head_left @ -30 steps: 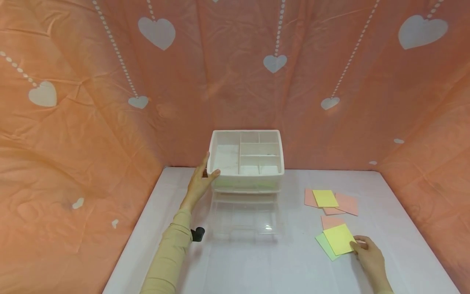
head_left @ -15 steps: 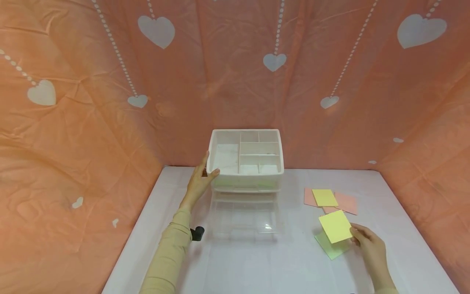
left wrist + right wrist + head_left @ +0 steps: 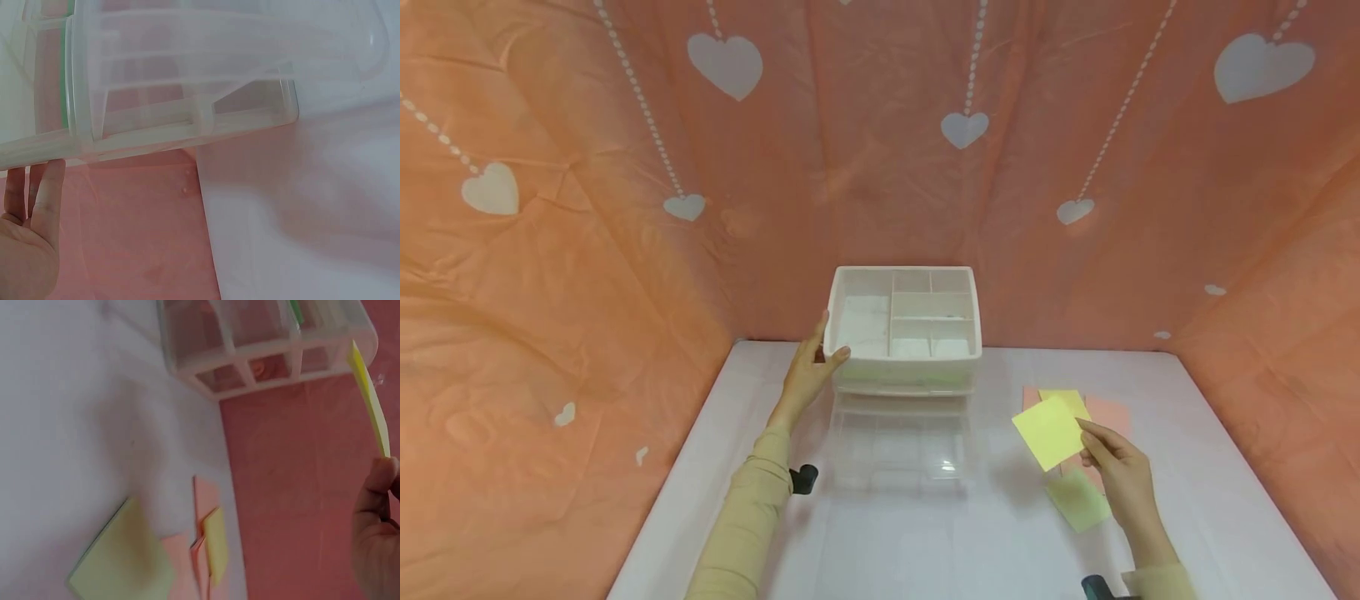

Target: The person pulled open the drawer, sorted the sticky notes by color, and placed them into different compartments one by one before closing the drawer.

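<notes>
My right hand (image 3: 1122,473) pinches a yellow sticky note pad (image 3: 1048,432) by one edge and holds it up over the table. In the right wrist view, that yellow pad is seen nearly edge-on. Below it lie a green pad (image 3: 1078,500), another yellow pad (image 3: 1066,402) and several pink pads (image 3: 1108,414), some overlapping. A white plastic drawer organizer (image 3: 902,360) stands at the back; its clear lower drawer (image 3: 898,442) is pulled out. My left hand (image 3: 805,379) rests against the organizer's left side, fingers extended and thumb at the front rim.
The organizer's top tray (image 3: 865,321) is split into several compartments. Something green shows through its upper drawer (image 3: 902,377). An orange cloth (image 3: 880,167) with white hearts encloses the back and sides of the white table (image 3: 895,550).
My right hand has lifted the yellow pad off the green one and carried it up and left toward the organizer. The left hand stays at the organizer's side.
</notes>
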A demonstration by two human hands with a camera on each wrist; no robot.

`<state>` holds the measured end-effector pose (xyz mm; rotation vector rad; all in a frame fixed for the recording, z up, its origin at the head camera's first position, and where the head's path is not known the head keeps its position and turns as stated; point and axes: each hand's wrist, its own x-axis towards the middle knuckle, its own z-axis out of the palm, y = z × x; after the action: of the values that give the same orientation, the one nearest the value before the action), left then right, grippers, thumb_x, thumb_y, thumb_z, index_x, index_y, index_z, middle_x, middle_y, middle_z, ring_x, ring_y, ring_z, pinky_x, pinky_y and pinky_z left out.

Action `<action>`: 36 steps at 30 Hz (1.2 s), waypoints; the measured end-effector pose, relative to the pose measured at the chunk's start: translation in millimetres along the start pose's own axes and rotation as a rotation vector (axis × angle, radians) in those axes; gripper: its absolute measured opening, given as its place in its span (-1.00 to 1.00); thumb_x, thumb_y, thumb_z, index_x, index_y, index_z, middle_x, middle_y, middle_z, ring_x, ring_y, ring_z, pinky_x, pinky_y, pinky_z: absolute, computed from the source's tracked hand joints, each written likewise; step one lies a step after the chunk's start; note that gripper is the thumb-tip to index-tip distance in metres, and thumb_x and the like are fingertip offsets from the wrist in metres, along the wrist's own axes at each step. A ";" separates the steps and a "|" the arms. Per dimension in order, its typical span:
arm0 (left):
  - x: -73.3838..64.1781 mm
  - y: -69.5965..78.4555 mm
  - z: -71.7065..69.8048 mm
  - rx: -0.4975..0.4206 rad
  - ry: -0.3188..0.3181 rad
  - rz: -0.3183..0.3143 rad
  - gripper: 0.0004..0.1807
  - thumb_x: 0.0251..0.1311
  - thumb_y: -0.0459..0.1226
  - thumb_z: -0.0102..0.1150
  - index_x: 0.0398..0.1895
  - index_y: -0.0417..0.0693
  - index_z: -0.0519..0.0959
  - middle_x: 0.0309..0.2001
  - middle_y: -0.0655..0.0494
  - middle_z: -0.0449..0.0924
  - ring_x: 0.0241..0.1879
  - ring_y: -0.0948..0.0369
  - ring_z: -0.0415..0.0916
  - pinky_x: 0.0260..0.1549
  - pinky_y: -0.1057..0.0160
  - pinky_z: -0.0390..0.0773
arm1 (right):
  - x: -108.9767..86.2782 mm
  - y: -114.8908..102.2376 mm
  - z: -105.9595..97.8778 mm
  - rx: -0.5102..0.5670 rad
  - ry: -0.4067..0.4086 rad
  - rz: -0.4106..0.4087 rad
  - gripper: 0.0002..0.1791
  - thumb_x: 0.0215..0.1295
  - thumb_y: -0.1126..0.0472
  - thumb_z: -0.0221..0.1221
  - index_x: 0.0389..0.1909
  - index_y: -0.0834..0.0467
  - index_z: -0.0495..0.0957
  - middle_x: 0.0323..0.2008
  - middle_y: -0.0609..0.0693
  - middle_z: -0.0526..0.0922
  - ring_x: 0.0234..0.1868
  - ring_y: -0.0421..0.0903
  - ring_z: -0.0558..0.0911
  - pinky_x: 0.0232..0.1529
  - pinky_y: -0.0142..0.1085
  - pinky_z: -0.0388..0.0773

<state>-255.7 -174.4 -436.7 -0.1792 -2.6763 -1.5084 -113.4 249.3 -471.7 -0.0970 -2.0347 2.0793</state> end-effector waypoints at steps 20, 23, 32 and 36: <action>0.5 -0.4 -0.2 -0.015 0.005 -0.011 -0.18 0.15 0.19 0.06 0.41 0.64 -0.15 0.08 -0.02 0.29 -0.04 0.08 0.32 -0.02 0.02 0.33 | 42.5 -19.6 116.7 -0.380 -0.283 -0.054 -0.69 0.37 0.36 -0.03 0.05 0.25 0.55 -0.19 0.16 0.53 -0.36 -0.28 0.46 -0.33 -0.49 0.49; 0.0 -0.4 0.0 -0.019 0.002 -0.015 -0.18 0.15 0.20 0.07 0.39 0.69 -0.16 0.08 -0.02 0.28 -0.05 0.09 0.32 -0.02 0.03 0.33 | 44.9 -13.8 134.3 -0.387 -0.313 -0.016 -0.69 0.35 0.39 -0.03 0.02 0.25 0.57 -0.27 0.15 0.52 -0.37 -0.25 0.46 -0.34 -0.48 0.49; 0.0 1.2 0.3 -0.027 0.013 -0.006 -0.17 0.14 0.18 0.08 0.40 0.64 -0.15 0.02 -0.02 0.29 -0.09 0.10 0.30 -0.11 0.11 0.33 | 47.0 -1.0 180.8 -0.384 -0.411 0.059 -0.70 0.32 0.40 -0.04 -0.04 0.26 0.60 -0.41 0.07 0.57 -0.42 -0.21 0.48 -0.33 -0.29 0.56; 0.3 0.5 0.8 -0.023 0.009 -0.006 -0.17 0.14 0.19 0.08 0.38 0.69 -0.16 -0.02 -0.03 0.28 -0.11 0.11 0.28 -0.13 0.12 0.32 | 46.6 6.8 195.5 -0.379 -0.435 0.062 -0.70 0.32 0.41 -0.03 -0.05 0.27 0.60 -0.39 0.09 0.59 -0.44 -0.22 0.48 -0.36 -0.32 0.55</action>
<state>-256.0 -173.5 -436.6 -0.1649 -2.6563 -1.5378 -199.9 67.9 -466.6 0.2549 -2.6966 1.8397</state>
